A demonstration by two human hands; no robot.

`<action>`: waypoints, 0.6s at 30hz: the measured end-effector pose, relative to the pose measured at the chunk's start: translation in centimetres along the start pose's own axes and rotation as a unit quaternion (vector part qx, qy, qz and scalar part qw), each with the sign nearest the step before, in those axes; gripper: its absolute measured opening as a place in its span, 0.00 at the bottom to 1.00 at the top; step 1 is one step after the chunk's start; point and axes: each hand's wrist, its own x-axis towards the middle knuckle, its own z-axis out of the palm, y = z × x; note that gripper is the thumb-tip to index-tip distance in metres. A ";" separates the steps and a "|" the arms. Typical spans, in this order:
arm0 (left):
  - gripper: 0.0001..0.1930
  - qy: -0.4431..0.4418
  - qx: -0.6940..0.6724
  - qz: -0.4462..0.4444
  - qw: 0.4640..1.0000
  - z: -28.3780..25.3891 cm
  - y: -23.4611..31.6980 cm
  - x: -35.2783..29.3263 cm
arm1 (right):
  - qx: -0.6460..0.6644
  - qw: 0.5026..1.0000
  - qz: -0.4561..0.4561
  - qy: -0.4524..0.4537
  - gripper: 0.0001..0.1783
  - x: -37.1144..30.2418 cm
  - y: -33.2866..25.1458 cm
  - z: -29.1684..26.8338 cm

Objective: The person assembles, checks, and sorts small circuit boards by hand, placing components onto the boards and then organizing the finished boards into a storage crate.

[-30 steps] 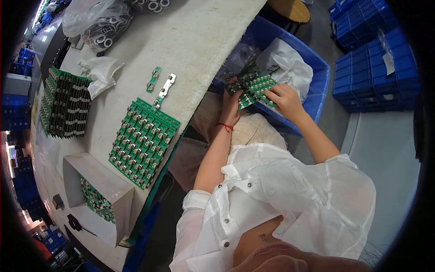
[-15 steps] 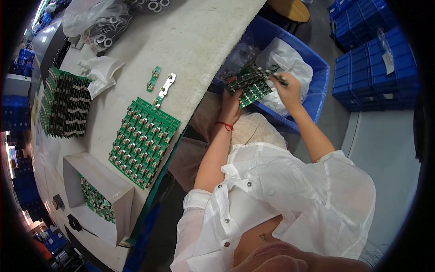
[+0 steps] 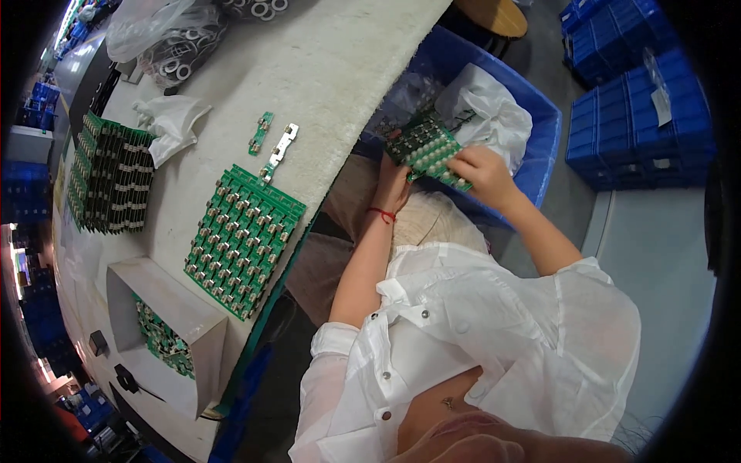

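Note:
Both my hands hold a green circuit-board panel (image 3: 427, 147) studded with small silver parts, lifted over the open blue bin (image 3: 540, 116) beside my lap. My left hand (image 3: 392, 184), with a red string at the wrist, grips its lower left edge. My right hand (image 3: 482, 171) pinches its right edge. Crumpled clear plastic bags (image 3: 486, 104) fill the bin behind the panel.
A larger green panel (image 3: 245, 235) lies on the white table (image 3: 324, 69) near its edge, with small board strips (image 3: 270, 143) above it. Racks of boards (image 3: 108, 181) stand at the left, a grey box (image 3: 166, 332) with boards below, blue crates (image 3: 637, 108) stacked at right.
The panel has been pulled farther out of the bin and turned, with my right hand sliding from over the bag down to the panel's right edge.

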 end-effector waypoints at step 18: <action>0.30 0.013 0.080 0.003 0.997 -0.5 -0.4 0.5 | 0.112 0.941 0.300 0.111 0.10 1.3 -1.7 3.3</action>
